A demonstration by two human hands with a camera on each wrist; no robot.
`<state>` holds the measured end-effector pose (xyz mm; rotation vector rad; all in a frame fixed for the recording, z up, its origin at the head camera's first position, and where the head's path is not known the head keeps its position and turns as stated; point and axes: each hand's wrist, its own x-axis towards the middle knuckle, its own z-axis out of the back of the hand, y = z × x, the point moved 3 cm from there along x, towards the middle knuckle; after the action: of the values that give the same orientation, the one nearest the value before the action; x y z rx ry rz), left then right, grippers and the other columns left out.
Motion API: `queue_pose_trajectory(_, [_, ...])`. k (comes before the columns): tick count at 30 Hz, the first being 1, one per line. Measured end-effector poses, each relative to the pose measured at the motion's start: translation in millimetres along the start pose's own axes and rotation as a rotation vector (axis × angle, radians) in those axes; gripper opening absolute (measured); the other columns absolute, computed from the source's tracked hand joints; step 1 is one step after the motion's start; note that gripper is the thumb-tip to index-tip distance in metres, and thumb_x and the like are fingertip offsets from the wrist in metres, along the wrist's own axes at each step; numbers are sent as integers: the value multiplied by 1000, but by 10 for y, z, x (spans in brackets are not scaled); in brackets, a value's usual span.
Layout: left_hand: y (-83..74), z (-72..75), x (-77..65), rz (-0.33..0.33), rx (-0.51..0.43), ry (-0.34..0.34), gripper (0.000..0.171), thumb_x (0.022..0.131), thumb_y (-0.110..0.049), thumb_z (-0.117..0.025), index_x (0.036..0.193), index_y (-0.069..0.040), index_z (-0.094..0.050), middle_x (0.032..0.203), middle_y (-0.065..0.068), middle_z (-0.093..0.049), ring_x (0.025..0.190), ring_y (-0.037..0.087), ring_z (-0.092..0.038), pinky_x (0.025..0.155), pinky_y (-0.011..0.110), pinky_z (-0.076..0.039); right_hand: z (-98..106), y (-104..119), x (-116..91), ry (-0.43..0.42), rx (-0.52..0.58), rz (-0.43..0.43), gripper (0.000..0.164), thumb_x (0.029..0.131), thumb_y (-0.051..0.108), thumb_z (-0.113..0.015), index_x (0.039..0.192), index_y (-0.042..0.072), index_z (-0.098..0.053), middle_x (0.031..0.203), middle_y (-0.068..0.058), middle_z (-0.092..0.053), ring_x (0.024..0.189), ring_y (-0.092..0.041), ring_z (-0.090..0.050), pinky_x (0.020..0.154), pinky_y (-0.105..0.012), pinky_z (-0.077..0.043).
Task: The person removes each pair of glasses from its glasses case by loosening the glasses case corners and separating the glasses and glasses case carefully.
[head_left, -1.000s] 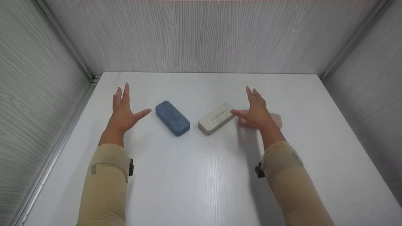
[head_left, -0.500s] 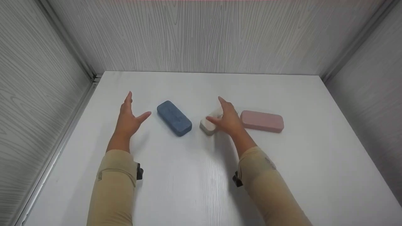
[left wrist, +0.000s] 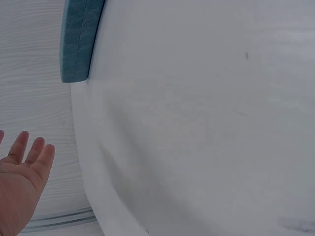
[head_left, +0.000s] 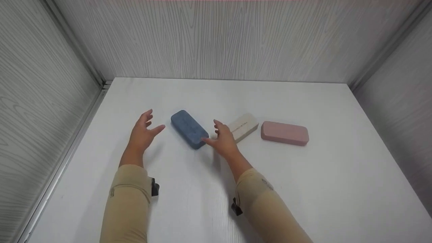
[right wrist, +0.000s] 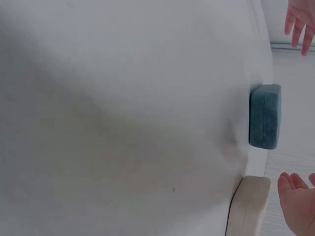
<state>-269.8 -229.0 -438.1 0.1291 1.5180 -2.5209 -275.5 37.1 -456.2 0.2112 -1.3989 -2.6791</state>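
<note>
Three oblong cases lie in a row on the white table [head_left: 209,189]: a blue one [head_left: 188,128], a cream one [head_left: 242,127] and a pink one [head_left: 284,133]. My left hand [head_left: 143,131] hovers open just left of the blue case, fingers spread and holding nothing. My right hand [head_left: 221,138] is open between the blue and cream cases, its thumb by the blue case's near end. The left wrist view has the blue case [left wrist: 78,39] and my left fingers [left wrist: 29,157]. The right wrist view has the blue case [right wrist: 265,123] and the cream case [right wrist: 248,206].
Grey wood-grain walls [head_left: 216,37] enclose the table at the back and on both sides. A metal rail [head_left: 64,155] runs along the left edge. Both arms wear tan sleeves.
My right hand swept left from the pink case, over the cream case, to the blue case's near end. My left hand drew a little closer to the blue case. The cases stayed put.
</note>
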Motion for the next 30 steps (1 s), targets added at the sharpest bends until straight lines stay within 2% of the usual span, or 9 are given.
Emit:
queue_pose_trajectory(5, [35,-29,12,26,10,20,74,82,-44,-64,143,-24,-28,147,2,-29,134,22,-27,106,43,-31,-217,17,-16,41,-83,-51,81,78,33,-71,143,12,-28,136,-9,-41,125,-21,-41,104,-32,-36])
queue_pose_trajectory(10, [78,-35,38,45,22,32,74,80,-46,-65,142,-23,-31,147,3,-29,134,23,-28,106,44,-32,-385,30,-7,59,-145,-86,85,80,35,-70,145,10,-22,141,-11,-34,131,-21,-32,109,-33,-26])
queue_pose_trajectory(12, [103,-47,49,47,10,35,73,80,-45,-65,142,-22,-31,147,3,-29,134,23,-28,106,44,-32,-430,8,3,49,-157,-92,87,80,35,-69,146,9,-19,140,-12,-35,131,-21,-32,109,-33,-26])
queue_pose_trajectory(21, [191,-167,119,51,-1,54,70,83,-40,-65,141,-20,-33,146,4,-31,133,24,-30,106,45,-31,-527,7,47,24,-308,-59,91,82,37,-67,146,5,-12,136,-16,-37,128,-24,-36,108,-33,-29])
queue_pose_trajectory(25, [208,-198,137,49,0,69,73,82,-44,-64,142,-19,-31,146,5,-31,132,25,-31,106,45,-31,-548,45,52,3,-362,-63,86,82,36,-67,144,2,-18,133,-17,-38,125,-26,-38,107,-35,-31])
queue_pose_trajectory(30, [241,-188,145,72,18,84,73,82,-41,-65,142,-19,-29,147,5,-29,133,25,-30,106,45,-30,-551,41,86,21,-352,-80,80,82,34,-67,142,1,-26,133,-15,-39,125,-25,-39,106,-34,-32])
